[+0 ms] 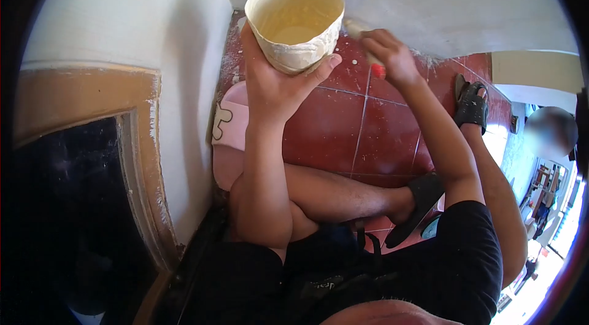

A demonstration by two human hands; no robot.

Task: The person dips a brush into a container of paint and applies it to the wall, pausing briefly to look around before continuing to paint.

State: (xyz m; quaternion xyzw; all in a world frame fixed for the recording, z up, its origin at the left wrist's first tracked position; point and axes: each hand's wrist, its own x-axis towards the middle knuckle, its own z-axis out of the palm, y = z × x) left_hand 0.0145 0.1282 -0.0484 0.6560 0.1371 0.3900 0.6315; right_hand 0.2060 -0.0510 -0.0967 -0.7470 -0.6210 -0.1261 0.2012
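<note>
My left hand (276, 89) grips a paint tub (300, 58) from below and behind, thumb along its right side. Dried cream-white paint crusts the rim and outer wall, and pale yellowish paint shows inside. To the right of the tub, near the white wall, my right hand (389, 55) is closed around a paintbrush (378, 71) with a red handle end. Motion smears the brush's far end (354, 29), so its bristles cannot be made out. The brush is apart from the tub.
White walls (442, 6) meet in a corner ahead; red floor tiles (325, 129) carry white splatters. A pink plastic object (230, 119) stands left of my leg. A wood-framed dark panel (138, 159) is at left. Another person (549, 132) appears at far right.
</note>
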